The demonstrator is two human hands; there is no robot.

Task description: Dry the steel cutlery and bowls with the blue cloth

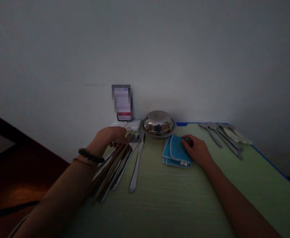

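Observation:
On the left of the green table, my left hand [113, 136] is closed, its fingers curled down around the far ends of some wooden chopsticks [110, 168]. Several metal knives and forks lie beneath and beside the chopsticks, with one table knife [136, 167] set apart to their right. A folded blue cloth [176, 152] with a pale edge and small white tag lies in front of the bowl. My right hand [196, 150] pinches the cloth's right edge between thumb and fingers. Part of the left fingertips is hidden.
A shiny metal bowl [159, 124] sits upside down by the wall. Left of it, a phone [123, 104] leans upright behind a white power strip [135, 125]. Several spoons [214, 134] and white-handled utensils [236, 136] lie at the right, near the table's blue edge [278, 172].

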